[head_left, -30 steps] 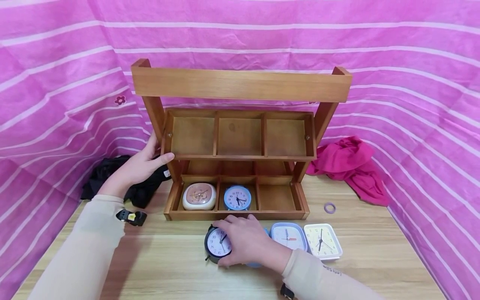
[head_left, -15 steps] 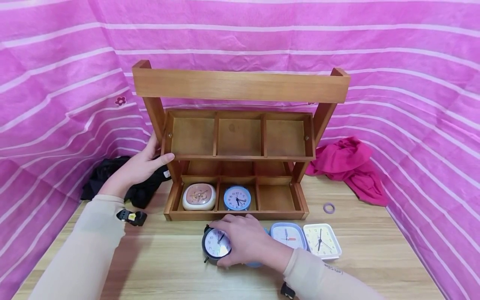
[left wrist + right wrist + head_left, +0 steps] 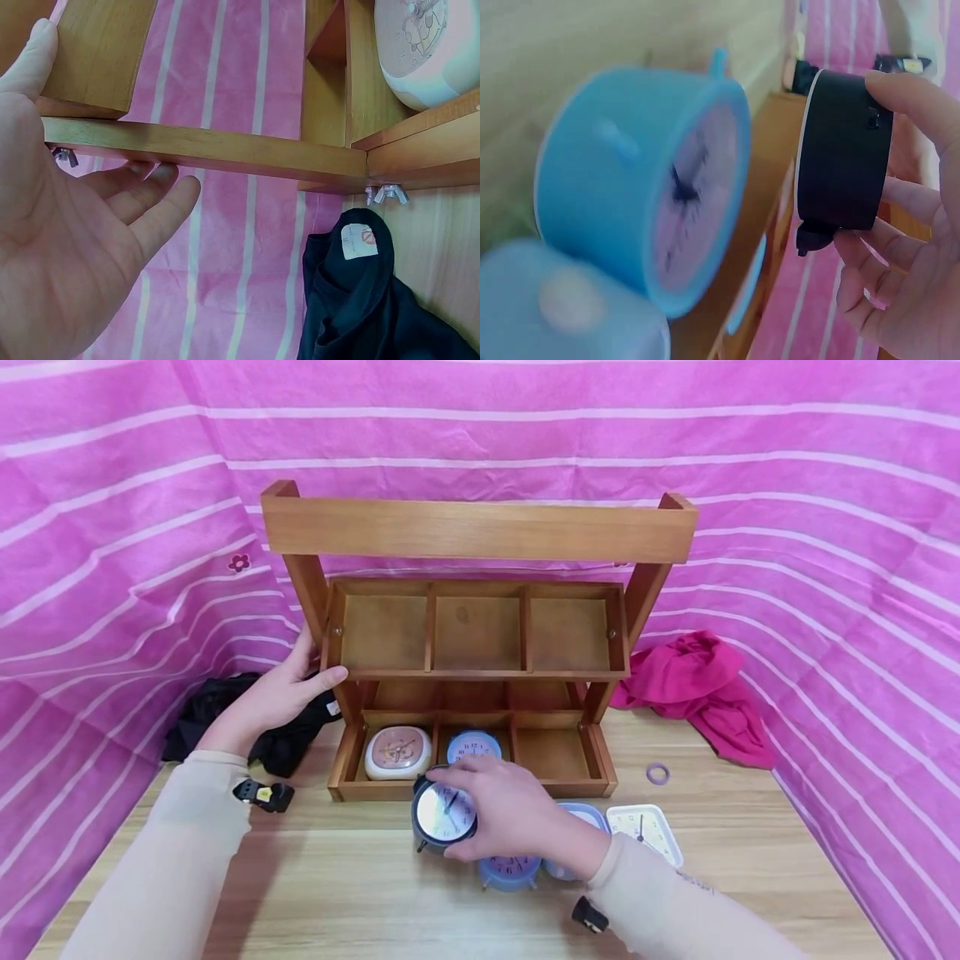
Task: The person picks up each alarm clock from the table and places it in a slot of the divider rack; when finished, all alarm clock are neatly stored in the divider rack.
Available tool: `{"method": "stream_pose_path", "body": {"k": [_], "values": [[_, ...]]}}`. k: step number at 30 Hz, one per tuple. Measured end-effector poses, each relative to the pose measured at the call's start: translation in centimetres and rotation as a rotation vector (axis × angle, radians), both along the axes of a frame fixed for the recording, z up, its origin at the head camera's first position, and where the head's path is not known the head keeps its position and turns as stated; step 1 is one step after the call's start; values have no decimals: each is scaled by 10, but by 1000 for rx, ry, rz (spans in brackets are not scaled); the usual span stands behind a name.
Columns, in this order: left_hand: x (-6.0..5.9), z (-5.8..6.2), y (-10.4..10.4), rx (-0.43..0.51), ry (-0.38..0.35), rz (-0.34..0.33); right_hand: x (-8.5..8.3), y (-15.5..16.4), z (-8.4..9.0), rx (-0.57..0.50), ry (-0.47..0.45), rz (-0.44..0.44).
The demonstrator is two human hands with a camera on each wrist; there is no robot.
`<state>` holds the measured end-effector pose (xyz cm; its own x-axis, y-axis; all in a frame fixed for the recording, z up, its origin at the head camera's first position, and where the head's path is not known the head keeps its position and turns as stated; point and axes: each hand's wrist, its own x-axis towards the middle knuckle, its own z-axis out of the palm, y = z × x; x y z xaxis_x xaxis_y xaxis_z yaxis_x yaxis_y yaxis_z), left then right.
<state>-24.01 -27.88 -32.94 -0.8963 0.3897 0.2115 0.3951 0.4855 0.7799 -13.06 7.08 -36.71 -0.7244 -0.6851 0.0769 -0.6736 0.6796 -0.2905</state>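
My right hand (image 3: 517, 810) grips a round black alarm clock (image 3: 444, 814) between thumb and fingers, held just in front of the rack's lower tray. In the right wrist view the black clock's side (image 3: 844, 150) shows, thumb at one edge and fingers at the other. My left hand (image 3: 281, 693) holds the left side of a two-tier wooden rack (image 3: 480, 531), its thumb on the upper tray's side and the fingers behind the post. A cream-and-pink clock (image 3: 398, 752) occupies the lower left compartment; a blue clock (image 3: 474, 744) in the middle one is partly hidden by my right hand.
Below my right hand another blue round clock (image 3: 510, 872) stands on the table. To its right are a lavender square clock (image 3: 588, 814) and a white square clock (image 3: 645, 827). A purple ring (image 3: 657, 773), black cloth (image 3: 288, 739) and magenta cloth (image 3: 693, 693) lie around the rack.
My right hand has lifted the black clock from the table and moved it slightly up towards the lower tray, uncovering the blue clock beneath. The left hand stays in place.
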Motion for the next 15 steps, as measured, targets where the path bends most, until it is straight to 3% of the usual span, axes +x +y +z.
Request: {"method": "stream_pose_path", "body": {"k": [10,15], "values": [[0,0,0,10,-7,1,-27,38,13,-140,-158,-70],[1,0,1,11,-1,-3,-43,60,10,-154,-137,-86]]}}
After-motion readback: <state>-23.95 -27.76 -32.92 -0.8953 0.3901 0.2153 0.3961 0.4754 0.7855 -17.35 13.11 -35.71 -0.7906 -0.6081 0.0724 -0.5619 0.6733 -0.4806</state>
